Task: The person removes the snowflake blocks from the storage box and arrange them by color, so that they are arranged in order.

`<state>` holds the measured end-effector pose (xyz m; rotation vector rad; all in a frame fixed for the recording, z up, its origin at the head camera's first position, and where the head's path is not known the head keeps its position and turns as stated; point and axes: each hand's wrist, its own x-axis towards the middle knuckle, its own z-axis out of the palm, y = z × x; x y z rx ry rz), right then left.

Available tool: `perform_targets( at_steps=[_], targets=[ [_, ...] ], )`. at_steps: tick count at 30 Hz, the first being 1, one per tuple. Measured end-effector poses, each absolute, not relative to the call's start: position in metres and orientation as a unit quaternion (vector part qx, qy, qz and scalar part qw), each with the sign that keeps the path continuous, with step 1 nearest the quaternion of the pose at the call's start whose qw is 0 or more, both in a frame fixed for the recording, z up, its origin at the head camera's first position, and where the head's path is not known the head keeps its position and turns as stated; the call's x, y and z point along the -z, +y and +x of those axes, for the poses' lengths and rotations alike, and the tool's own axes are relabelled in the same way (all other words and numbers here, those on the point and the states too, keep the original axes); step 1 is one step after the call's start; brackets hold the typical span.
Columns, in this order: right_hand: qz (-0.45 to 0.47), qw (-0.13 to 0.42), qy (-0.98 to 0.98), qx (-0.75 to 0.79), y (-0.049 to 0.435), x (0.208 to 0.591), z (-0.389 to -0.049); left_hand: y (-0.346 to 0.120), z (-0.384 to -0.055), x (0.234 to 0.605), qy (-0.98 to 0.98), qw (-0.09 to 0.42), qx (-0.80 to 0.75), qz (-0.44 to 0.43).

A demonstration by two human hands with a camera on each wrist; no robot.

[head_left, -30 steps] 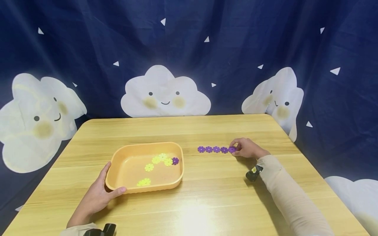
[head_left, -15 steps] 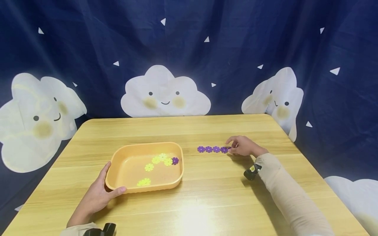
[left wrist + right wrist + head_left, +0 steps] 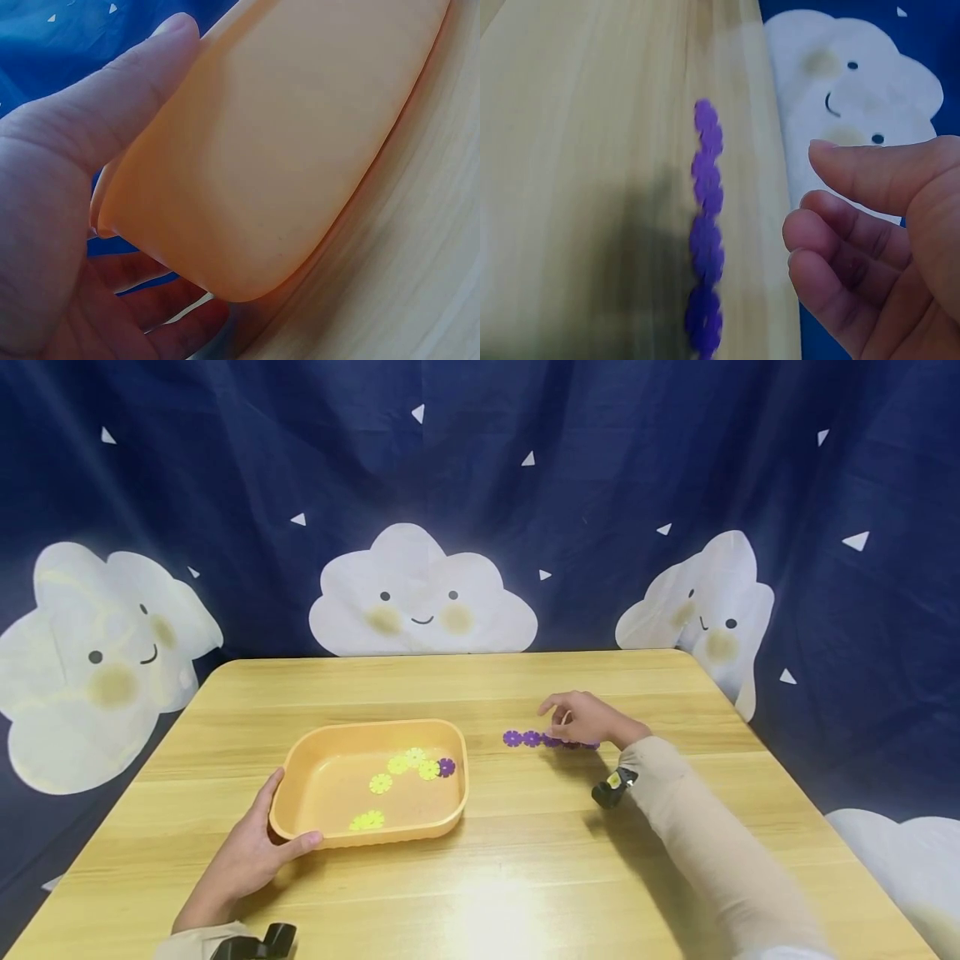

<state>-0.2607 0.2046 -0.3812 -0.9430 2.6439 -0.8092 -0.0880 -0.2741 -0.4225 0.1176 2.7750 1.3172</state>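
Observation:
My left hand (image 3: 243, 858) grips the left corner of an orange plastic basin (image 3: 459, 814), its thumb over the front rim and the fingers against the left side. In the basin lie several yellow flower-shaped discs (image 3: 380, 783) and one purple flower-shaped disc (image 3: 447, 767). To the right of the basin, a straight row of several purple flower-shaped discs (image 3: 532, 739) lies flat on the table. Over that row hovers my right hand (image 3: 590, 718), holding nothing, its fingers loosely curved and thumb apart in the right wrist view. It hides part of the row in the head view.
Both things lie on a wood-grain table (image 3: 420, 910) with rounded far corners. A dark blue curtain (image 3: 480, 485) with white clouds hangs behind it. Each wrist wears a small black camera (image 3: 615, 787).
My right hand has let go of the disc at the right end of the purple row, lifted and moved left above the row. My left hand stays on the basin.

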Motion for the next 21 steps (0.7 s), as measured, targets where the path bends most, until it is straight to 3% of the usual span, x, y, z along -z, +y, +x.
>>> perform_targets(
  at_steps=[21],
  targets=[
    [-0.36, 0.112, 0.885, 0.275, 0.133, 0.358, -0.262, -0.275, -0.089, 0.423, 0.901, 0.04, -0.431, 0.036]
  ],
)
